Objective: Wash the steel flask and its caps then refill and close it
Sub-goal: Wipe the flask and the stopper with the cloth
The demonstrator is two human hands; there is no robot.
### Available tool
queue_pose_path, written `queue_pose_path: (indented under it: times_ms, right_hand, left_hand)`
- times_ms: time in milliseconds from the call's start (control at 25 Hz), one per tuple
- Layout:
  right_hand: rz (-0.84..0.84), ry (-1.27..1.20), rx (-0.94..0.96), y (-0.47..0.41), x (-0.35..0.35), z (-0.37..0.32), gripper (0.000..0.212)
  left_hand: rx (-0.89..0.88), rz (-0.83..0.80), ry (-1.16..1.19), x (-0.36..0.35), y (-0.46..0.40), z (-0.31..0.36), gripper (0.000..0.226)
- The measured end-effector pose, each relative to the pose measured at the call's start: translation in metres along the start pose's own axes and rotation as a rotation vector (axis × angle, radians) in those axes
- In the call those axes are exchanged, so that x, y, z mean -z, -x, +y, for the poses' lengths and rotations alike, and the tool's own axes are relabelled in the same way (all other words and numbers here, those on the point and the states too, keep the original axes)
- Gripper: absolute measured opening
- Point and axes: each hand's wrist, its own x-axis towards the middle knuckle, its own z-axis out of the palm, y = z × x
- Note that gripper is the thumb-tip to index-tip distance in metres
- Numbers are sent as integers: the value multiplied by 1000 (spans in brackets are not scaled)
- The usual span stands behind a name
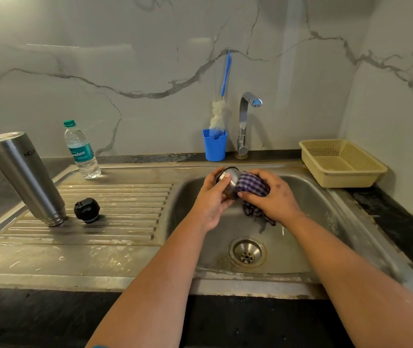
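Over the sink (326, 197), the left hand (213, 197) is gripping a slippery steel cap (230, 178); the right hand (273, 197) is rubbing with a soft cloth (251, 185).

At left, my steel flask (25, 178) stood upside down, black inner cap (87, 210) beside it; steel cap (228, 182) at centre.

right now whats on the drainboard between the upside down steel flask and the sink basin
Only the black inner cap, standing just right of the steel flask. Past it, the ribbed drainboard runs bare but wet to the sink basin. The head view shows this.
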Motion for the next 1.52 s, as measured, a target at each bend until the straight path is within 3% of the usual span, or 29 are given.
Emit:
queue_pose_path:
  times_ms: [80,160,280,360,480,560,600,680,760,840,1040,1160,1280,1320,1400,1520]
  right_hand:
    - [36,135,9,-2,4,4,65]
    - [108,-23,-238,-5,10,5,75]
    - [160,-624,-631,-8,15,6,75]
    - [185,-773,-715,-8,14,5,75]
    - [124,-998,-792,-8,10,-1,55]
    - [75,-1188,-806,-7,12,-7,35]
    - [51,-1240,-803,-6,14,-9,34]
    - [36,-1114,-730,-6,12,-7,47]
    - [137,-524,-564,-4,11,-5,70]
    - [217,-20,-295,-1,13,-2,71]
    - [-22,198,88,3,1,-4,50]
    - [-23,253,283,-2,-2,-2,47]
    - [-52,455,333,-6,-6,0,46]
    - [-72,457,324,-5,-10,1,45]
    - [4,194,183,0,-16,-1,45]
    - [173,-515,-371,0,-13,-10,46]
  left_hand:
    - [-13,64,-61,9,-5,-2,77]
    - [-4,98,-224,19,-9,-4,100]
    - [-96,31,-602,21,-6,-9,73]
    - [-183,-46,-713,16,-4,-12,66]
    - [-185,-115,-609,15,-3,-11,66]
    - [-85,-108,-447,14,-3,-8,62]
    - [-24,-92,-343,14,-2,-5,60]
    - [51,-42,-163,13,-1,-1,60]
    - [74,5,-51,15,-3,0,66]
    - [95,42,11,17,-5,0,67]
    - [127,93,60,19,-6,2,31]
    - [145,86,60,22,-7,2,29]
    - [132,72,-48,21,-8,-1,33]
    - [118,66,-90,20,-7,-1,34]
    - [106,31,-107,18,-7,3,35]
    - [69,-73,-26,15,-6,8,25]
